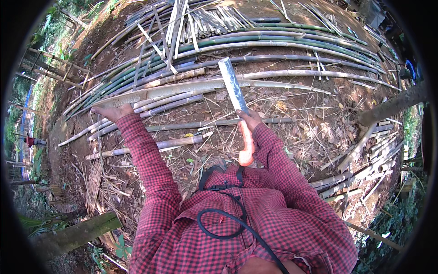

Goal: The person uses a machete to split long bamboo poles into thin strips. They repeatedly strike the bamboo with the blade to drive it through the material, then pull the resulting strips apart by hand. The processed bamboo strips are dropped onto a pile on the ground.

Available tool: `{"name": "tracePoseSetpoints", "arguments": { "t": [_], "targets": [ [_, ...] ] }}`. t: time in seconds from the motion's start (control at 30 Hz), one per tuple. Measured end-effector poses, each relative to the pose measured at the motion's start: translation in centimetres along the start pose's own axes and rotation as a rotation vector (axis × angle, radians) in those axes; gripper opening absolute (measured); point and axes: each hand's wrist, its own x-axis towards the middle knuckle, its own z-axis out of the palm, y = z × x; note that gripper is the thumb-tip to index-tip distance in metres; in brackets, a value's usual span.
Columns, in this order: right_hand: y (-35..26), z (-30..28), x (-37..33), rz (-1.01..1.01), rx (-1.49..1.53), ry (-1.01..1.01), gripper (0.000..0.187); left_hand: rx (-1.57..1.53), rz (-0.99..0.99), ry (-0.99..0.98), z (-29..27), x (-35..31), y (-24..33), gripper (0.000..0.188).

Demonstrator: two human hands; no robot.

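My left hand point(113, 112) is closed on the near left end of a long split bamboo pole point(169, 90), its pale inner face partly showing. The pole stretches to the right across the middle of the view. In my right hand point(250, 120) is a machete with an orange curved handle point(247, 148) and a broad, whitish worn blade point(232, 84). The blade points up and away from me and crosses in front of the split pole. Whether it touches the pole I cannot tell.
Long green bamboo poles point(292, 38) lie beyond, with a heap of cut strips point(214, 22) on top. Nearer are shorter bamboo pieces point(173, 142) among dry leaves. Cut bamboo point(378, 157) is stacked at right beside a tree trunk point(392, 106). A black cable point(228, 212) hangs at my chest.
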Motion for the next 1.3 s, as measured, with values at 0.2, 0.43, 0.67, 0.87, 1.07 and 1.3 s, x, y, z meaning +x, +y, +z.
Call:
{"name": "tracePoseSetpoints", "arguments": {
  "t": [0.2, 0.43, 0.67, 0.87, 1.07, 1.3],
  "targets": [
    [0.0, 4.1, -0.6, -0.022, 0.097, 0.072, 0.029, 0.115, 0.071, 0.07, 0.2, -0.2, 0.0, 0.083],
    [0.5, 0.3, 2.7, 0.036, 0.251, 0.123, 0.03, 0.117, -0.006, 0.015, 0.8, -1.0, 0.5, 0.077],
    [1.2, 9.6, 1.6, -0.047, 0.132, 0.035, 0.03, -0.068, -0.08, -0.148, -2.1, 6.4, -1.5, 0.079],
    [0.3, 15.2, 2.4, 0.04, 0.315, 0.239, 0.031, -0.103, -0.167, -0.312, -5.1, 8.4, -3.6, 0.08],
    [-0.1, 20.6, 2.0, -0.166, -0.026, 0.051, 0.05, 0.125, -0.272, -0.326, -6.2, 9.4, -1.4, 0.074],
    [2.0, 16.8, 2.0, -0.116, 0.265, 0.258, 0.036, 0.317, -0.07, -0.602, -8.0, 10.8, 0.2, 0.054]
  ]
}}
